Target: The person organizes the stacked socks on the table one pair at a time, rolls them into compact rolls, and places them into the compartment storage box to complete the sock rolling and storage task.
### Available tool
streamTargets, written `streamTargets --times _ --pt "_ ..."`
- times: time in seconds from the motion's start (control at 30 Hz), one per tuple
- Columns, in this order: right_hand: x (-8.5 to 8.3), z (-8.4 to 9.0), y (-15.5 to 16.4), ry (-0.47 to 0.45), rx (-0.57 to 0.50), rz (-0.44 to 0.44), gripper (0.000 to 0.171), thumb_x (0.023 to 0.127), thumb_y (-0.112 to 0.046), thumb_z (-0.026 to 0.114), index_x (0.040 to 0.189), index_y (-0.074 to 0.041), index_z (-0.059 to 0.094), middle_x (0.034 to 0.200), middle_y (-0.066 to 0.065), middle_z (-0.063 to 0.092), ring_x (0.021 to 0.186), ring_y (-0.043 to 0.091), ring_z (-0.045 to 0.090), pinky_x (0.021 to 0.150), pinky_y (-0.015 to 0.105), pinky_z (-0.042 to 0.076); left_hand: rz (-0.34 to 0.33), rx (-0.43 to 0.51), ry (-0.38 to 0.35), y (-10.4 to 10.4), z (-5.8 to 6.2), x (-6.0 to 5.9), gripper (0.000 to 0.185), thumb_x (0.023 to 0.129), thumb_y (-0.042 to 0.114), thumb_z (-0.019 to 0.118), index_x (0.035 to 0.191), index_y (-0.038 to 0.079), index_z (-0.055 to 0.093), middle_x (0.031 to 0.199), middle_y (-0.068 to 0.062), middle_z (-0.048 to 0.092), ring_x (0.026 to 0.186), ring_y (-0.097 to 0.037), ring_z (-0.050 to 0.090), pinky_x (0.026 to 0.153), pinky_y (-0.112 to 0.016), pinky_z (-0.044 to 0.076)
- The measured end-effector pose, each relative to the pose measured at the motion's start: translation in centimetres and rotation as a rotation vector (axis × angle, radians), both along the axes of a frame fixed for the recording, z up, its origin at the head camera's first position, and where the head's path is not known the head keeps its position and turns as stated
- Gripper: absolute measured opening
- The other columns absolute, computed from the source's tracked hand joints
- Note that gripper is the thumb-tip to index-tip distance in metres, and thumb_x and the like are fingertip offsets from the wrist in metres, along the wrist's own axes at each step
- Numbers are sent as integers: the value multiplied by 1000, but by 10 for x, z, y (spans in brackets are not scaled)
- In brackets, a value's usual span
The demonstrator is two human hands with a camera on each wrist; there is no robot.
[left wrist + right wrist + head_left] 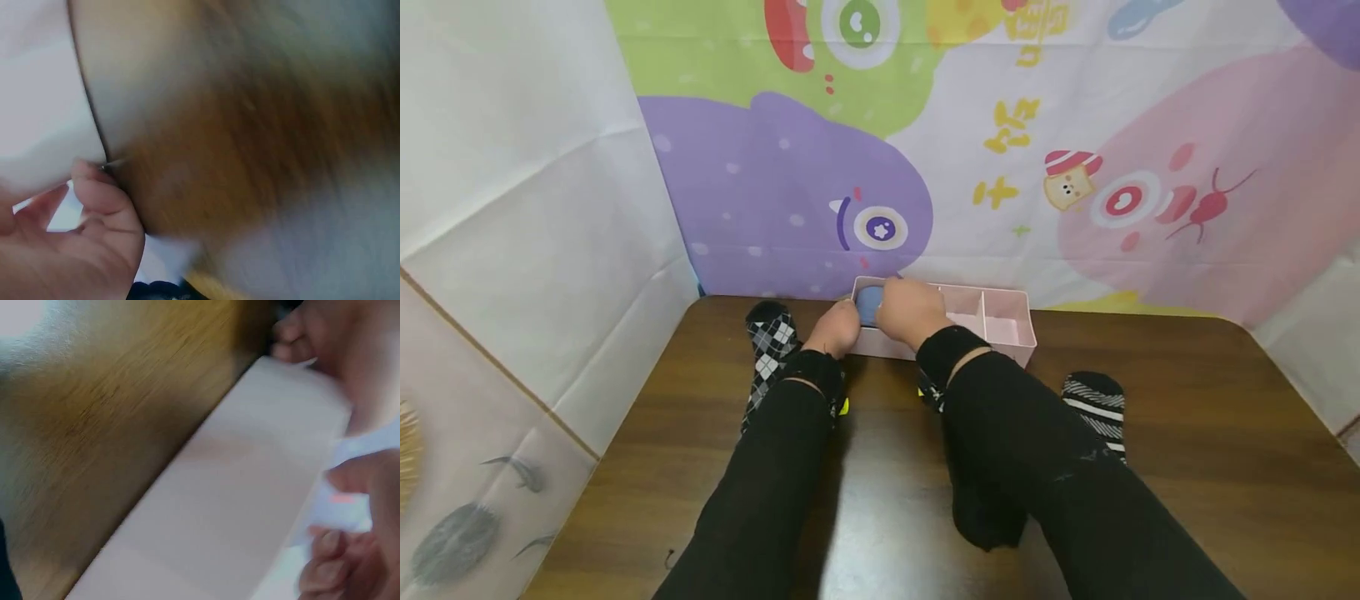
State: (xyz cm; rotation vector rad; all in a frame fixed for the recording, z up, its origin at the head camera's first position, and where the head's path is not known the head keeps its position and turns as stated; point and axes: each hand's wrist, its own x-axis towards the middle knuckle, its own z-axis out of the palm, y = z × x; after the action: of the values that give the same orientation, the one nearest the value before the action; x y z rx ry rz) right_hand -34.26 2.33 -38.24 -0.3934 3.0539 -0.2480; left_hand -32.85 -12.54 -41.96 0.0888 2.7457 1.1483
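A long pale pink divided box [1009, 329] stands at the back of the table. My left hand [836, 329] grips its left end; in the left wrist view, that hand's thumb [100, 187] lies at a box corner. A blue rounded bundle [868, 305], of a kind I cannot tell, sits in the leftmost compartment. Over that end of the box is my right hand [913, 310], beside the bundle. Its fingers [331, 562] are loosely bent and apart from the thumb in the right wrist view, with nothing visible held; the box wall hides part of the compartment.
An argyle sock [769, 346] lies left of the box, partly under my left arm. To the right lies a striped sock [1093, 404]. A black sock [988, 508] is partly under my right arm. A cartoon cloth [985, 225] hangs behind the wooden table [1187, 417].
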Motion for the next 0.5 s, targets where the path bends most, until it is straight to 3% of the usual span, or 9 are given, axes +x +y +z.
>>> streamTargets --times 0.1,0.27,0.37,0.43,0.5 --pt "26 16 4 -19 -56 3 28 96 -32 57 103 -10 71 103 8 70 87 27 64 71 46 54 71 -147 63 -1 -4 0 58 111 22 10 148 -7 44 149 -23 49 133 -38 50 111 -46 39" --pt "63 41 28 -74 -88 75 35 96 -42 60 95 -9 70 94 8 68 83 27 63 74 44 52 227 -228 27 1 1 0 58 111 29 15 150 -3 44 141 -23 55 126 -41 56 102 -53 46" --pt "90 54 53 -96 -62 88 39 96 -47 62 93 -9 67 84 6 65 76 26 62 68 43 51 264 -248 37 6 17 -2 57 111 32 22 150 -4 40 137 -25 56 122 -41 57 98 -55 48" --pt "108 58 73 -120 -42 87 41 96 -50 64 94 -9 65 78 4 63 71 24 60 64 41 49 262 -263 102 9 33 -1 56 110 34 29 148 -5 42 134 -25 59 121 -41 59 97 -56 48" --pt "125 59 94 -124 -32 91 41 96 -51 66 98 -10 64 77 1 61 69 21 59 63 40 48 216 -278 207 13 51 4 54 109 35 34 144 -4 47 131 -23 61 120 -39 60 97 -55 48"
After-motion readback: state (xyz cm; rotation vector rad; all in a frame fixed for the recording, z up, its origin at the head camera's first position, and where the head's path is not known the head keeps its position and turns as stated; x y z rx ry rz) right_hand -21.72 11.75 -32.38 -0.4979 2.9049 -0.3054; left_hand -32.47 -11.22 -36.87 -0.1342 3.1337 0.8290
